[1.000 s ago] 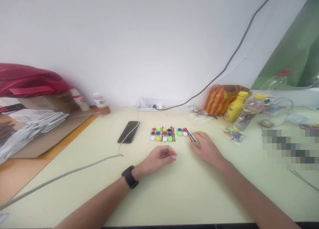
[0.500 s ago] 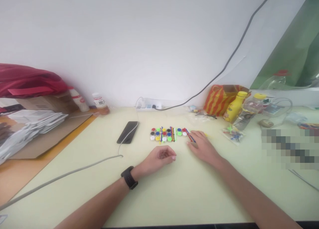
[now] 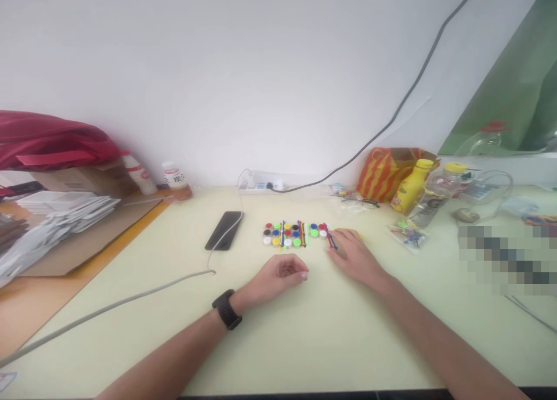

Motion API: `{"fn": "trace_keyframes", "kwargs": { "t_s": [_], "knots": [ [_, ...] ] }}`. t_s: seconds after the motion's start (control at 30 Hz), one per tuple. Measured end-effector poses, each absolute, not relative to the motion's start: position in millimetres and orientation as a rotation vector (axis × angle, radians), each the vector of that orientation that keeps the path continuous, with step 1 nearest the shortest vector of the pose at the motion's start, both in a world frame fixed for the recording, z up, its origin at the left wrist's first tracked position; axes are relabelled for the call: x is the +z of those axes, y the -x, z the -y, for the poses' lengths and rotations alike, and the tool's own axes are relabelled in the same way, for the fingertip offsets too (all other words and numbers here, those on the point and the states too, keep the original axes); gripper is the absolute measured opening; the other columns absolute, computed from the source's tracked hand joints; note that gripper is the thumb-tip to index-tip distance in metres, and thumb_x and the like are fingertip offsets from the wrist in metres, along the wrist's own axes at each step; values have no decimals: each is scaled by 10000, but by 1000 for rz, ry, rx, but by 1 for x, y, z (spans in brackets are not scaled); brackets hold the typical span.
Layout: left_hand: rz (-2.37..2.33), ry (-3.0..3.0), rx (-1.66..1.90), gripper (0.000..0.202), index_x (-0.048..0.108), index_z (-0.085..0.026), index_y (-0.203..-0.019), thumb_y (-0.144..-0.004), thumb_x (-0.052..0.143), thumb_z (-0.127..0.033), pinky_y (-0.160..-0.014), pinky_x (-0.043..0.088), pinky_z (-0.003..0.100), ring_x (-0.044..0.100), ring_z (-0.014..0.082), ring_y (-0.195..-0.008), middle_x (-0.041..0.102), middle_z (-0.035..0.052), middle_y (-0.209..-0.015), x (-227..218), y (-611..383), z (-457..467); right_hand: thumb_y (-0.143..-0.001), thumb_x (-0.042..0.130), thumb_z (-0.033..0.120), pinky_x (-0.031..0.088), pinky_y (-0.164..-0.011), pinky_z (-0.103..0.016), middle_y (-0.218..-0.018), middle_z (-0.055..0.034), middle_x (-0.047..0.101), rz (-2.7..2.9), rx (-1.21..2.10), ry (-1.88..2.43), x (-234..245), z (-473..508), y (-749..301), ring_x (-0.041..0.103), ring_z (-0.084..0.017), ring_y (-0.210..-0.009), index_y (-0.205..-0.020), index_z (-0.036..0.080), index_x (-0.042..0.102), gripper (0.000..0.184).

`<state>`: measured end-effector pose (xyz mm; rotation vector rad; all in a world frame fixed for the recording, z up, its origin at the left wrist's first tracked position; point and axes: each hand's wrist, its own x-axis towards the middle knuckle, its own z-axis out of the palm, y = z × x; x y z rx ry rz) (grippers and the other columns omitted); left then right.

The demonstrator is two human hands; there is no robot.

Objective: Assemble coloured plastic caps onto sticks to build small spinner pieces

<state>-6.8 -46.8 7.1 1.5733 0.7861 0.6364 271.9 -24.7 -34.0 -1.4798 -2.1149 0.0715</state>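
Observation:
Small round caps (image 3: pixel 288 233) in several colours lie in short rows on the table, with thin coloured sticks (image 3: pixel 301 234) standing between the groups. At the right end of the row, my right hand (image 3: pixel 354 255) rests palm down with fingers stretched forward, its thumb side against a red and a blue stick (image 3: pixel 332 239). What lies under those fingers is hidden. My left hand (image 3: pixel 278 278), a black watch (image 3: pixel 227 309) on its wrist, rests nearer to me on the table. Its fingers are curled in towards the thumb, and nothing shows in them.
A black phone (image 3: pixel 224 231) lies left of the caps, a grey cable (image 3: pixel 130 298) crossing it. To the right are a small clear bag (image 3: pixel 408 235), a yellow bottle (image 3: pixel 411 186) and a striped bag (image 3: pixel 375 176). Glasses (image 3: pixel 365 202) lie behind. White packets (image 3: pixel 65 220) are stacked far left.
The red and blue sticks beside my right hand have turned slightly, the hand shifting very little. My left hand stays in place.

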Motion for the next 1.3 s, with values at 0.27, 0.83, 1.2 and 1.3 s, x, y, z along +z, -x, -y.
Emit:
{"fn": "trace_keyframes", "kwargs": {
  "t_s": [0.27,0.83,1.2,1.3],
  "knots": [
    [-769,-1583,639,287,716,-164,-959,-885,755,-439,-808,505,291,631,172,-871,687,61,-920,7,7,47,-978,531,413,452,-1077,-513,-1326,-150,622,2100,65,1503,-36,24,-272,495,-332,-1308,-1228,206,654,346],
    [-775,-1560,633,291,717,-162,-957,-875,766,-438,-824,504,298,640,171,-873,694,61,-925,9,7,48,-920,612,363,556,-989,-421,-1306,-117,630,1764,225,1376,-24,24,-272,667,-258,-1095,-1197,202,674,327],
    [-770,-1571,644,311,718,-166,-955,-874,759,-463,-819,517,302,646,177,-872,697,68,-923,7,8,47,-934,581,368,582,-861,-419,-1102,-94,717,1737,230,1249,-5,37,-262,687,-252,-910,-1005,240,720,202],
    [-763,-1574,648,317,720,-166,-959,-874,756,-469,-813,520,300,647,178,-870,697,68,-917,7,8,47,-947,564,357,577,-828,-396,-1003,-80,719,1771,276,1211,-2,40,-260,683,-244,-872,-913,247,713,187]
  ]
}}
